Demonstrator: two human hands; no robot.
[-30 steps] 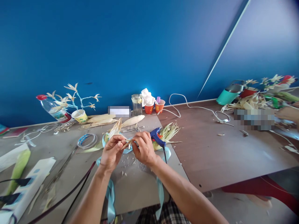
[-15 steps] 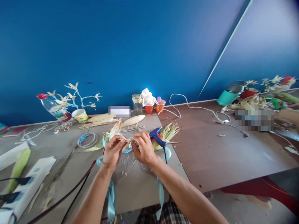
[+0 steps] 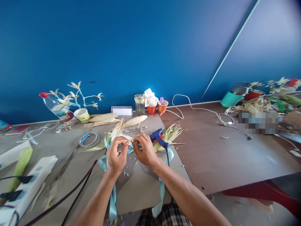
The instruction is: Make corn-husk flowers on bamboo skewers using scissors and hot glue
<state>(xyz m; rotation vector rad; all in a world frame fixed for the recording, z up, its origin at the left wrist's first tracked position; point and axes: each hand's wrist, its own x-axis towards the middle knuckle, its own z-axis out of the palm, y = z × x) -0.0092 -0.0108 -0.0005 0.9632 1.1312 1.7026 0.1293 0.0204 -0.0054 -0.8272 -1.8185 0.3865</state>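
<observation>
My left hand (image 3: 117, 156) and my right hand (image 3: 145, 150) meet over the grey board (image 3: 138, 185), both pinching a small pale strip of corn husk (image 3: 129, 140) between their fingertips. Husk scraps lie on the board under them. A blue glue gun (image 3: 159, 138) lies just right of my right hand, on a pile of green-yellow husk strips (image 3: 172, 131). A light blue ribbon (image 3: 112, 194) loops round the board beneath my wrists.
Whole husks (image 3: 135, 121), a wire coil (image 3: 89, 139), a plastic bottle (image 3: 55, 108), a cup holding a husk-flower branch (image 3: 82, 114), a jar (image 3: 139, 105) and orange cups (image 3: 156, 108) stand behind. A white cable (image 3: 199, 109) crosses the brown table. Husks and a teal container (image 3: 232, 94) lie at right.
My left hand has curled inward and shifted slightly right, closing round the husk piece. The view has drifted a little; the right hand stays pinched on the husk.
</observation>
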